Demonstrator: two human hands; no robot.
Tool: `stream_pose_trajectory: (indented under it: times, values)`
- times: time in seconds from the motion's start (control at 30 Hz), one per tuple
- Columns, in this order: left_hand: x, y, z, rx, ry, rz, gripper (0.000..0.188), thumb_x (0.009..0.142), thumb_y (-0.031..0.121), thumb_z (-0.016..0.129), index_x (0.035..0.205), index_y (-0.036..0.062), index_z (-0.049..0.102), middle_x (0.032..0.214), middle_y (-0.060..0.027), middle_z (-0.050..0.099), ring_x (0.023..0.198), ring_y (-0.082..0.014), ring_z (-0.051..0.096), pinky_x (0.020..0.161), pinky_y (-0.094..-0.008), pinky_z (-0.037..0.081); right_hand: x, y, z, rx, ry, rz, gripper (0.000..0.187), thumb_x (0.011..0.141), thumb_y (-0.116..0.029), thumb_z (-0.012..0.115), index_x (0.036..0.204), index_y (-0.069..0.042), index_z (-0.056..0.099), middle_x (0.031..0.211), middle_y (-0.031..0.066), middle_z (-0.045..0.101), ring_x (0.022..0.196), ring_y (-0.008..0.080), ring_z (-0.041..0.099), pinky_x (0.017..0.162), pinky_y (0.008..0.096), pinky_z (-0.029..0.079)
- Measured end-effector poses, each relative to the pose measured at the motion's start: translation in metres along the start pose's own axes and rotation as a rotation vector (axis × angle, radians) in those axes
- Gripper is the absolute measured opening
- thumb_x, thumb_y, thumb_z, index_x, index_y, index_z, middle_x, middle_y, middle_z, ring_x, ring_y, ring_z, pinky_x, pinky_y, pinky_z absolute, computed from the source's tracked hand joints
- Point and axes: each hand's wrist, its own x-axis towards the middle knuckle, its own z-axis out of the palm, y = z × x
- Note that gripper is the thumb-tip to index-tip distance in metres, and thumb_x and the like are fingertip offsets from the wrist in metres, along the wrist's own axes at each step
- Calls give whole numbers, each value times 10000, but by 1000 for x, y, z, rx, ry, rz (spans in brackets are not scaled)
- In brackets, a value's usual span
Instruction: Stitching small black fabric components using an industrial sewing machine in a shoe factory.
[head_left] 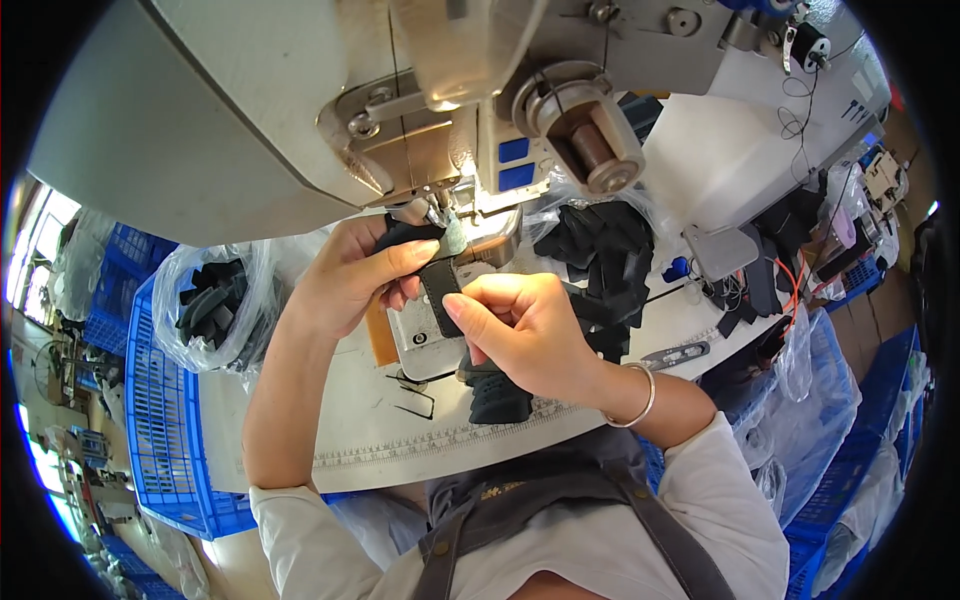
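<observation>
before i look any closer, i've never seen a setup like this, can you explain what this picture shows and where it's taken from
There is no robot here: these are a person's own bare hands, seen from a wide fisheye camera worn on the head and looking down. That lens bends straight edges and darkens the corners.

The big pale machine above looks like a sewing machine, with a lit work area beside the hands. The left hand pinches dark material near it; the right hand holds a dark strip. I can't tell whether those are one piece.

On the white worktop lie a heap of dark pieces and a smaller dark stack. A blue crate stands at the left.
</observation>
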Motion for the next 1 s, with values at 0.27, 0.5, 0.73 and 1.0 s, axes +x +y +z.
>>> stream_pose_trajectory:
  times: [0.27,0.5,0.73,1.0]
  values:
    - [2,-1,-3,21,-6,-39,132,802,147,620,868,36,589,581,22,547,448,-19,484,407,-135,377,-1,-1,2,-24,20,-31,187,864,-133,545,765,17,594,549,-25,515,494,-8,444,428,149,325]
    - [12,-3,-12,-29,132,7,178,783,143,636,912,29,590,639,2,545,527,-49,507,440,-163,380,17,-6,4,-64,108,-85,267,838,-136,531,613,7,545,487,9,508,447,26,446,417,207,347]
    - [16,-1,-14,-20,132,44,156,764,168,664,843,45,612,677,11,545,539,-47,497,448,-161,362,20,-4,4,-92,122,-96,283,865,-170,540,626,-20,552,520,-26,506,470,5,398,426,175,301]
    - [10,0,-9,5,157,-15,164,789,142,615,899,26,580,667,0,546,543,-54,509,449,-178,377,14,6,9,-46,167,-132,265,842,-145,532,625,4,556,479,7,513,438,22,429,414,213,338]
